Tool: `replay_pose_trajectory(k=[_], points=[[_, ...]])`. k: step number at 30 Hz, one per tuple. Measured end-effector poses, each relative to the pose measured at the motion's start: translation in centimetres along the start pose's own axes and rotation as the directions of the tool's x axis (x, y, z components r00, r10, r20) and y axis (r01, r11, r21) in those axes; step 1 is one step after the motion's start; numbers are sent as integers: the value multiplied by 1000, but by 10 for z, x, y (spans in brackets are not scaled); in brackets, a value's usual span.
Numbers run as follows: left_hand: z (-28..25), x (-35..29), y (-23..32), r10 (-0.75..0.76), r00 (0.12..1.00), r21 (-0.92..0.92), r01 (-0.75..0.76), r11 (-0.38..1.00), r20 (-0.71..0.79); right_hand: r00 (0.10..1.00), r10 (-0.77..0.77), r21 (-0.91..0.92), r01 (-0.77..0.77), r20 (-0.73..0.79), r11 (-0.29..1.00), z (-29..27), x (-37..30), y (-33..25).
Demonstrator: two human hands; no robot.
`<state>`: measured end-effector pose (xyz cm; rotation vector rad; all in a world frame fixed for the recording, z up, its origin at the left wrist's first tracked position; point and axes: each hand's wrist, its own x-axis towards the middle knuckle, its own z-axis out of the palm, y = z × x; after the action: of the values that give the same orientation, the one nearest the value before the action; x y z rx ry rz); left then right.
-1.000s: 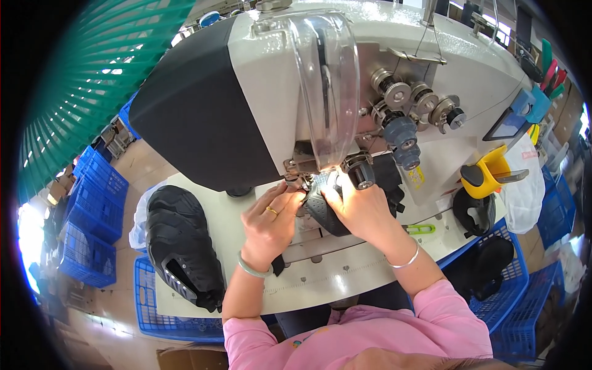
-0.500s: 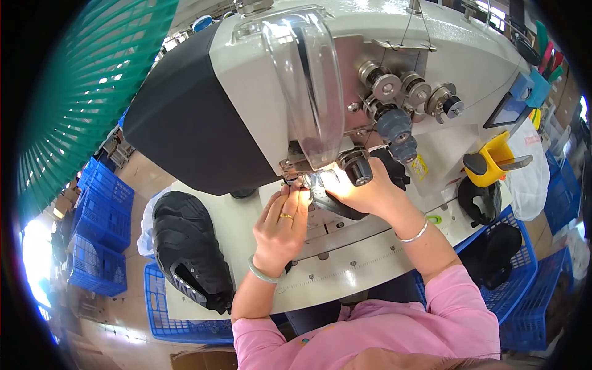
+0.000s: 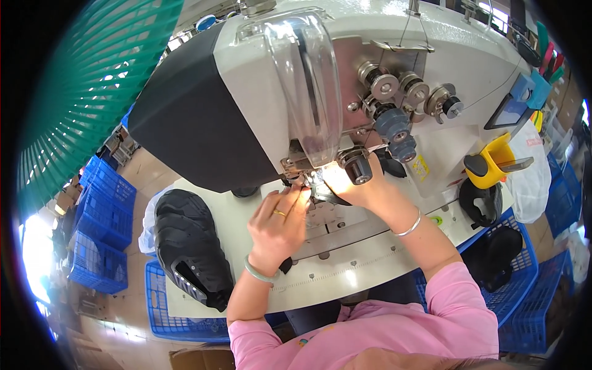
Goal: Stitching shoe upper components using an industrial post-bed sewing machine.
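A white and black sewing machine fills the upper middle, its lamp shining on the needle area. Under its head lies a black shoe piece, mostly covered by my hands and the machine. My left hand has its fingers drawn together at the left side of the needle, pinching the edge of that piece. From the right, my right hand grips the same piece. Its fingertips are partly hidden by a dark knob and washed out by the glare.
A stack of black shoe uppers lies at the table's left. On the right are a yellow holder, a black piece and a blue basket with black pieces. A green fan guard stands upper left; blue crates are behind.
The black piece has shifted under the needle, and less of it shows below my right hand. My left hand has slid slightly left; the right has moved slightly up.
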<state>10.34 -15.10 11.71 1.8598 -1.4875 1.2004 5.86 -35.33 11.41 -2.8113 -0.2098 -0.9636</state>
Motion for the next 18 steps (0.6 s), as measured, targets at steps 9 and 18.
replay_pose_trajectory(k=[9, 18], points=[[27, -3, -50, -645, 687, -509, 708, 490, 335, 938, -167, -22, 169, -304, 985, 2, -48, -28], [28, -3, -37, -629, 695, -563, 692, 452, 349, 893, -150, 111, 216, -424, 970, 12, -41, -18]])
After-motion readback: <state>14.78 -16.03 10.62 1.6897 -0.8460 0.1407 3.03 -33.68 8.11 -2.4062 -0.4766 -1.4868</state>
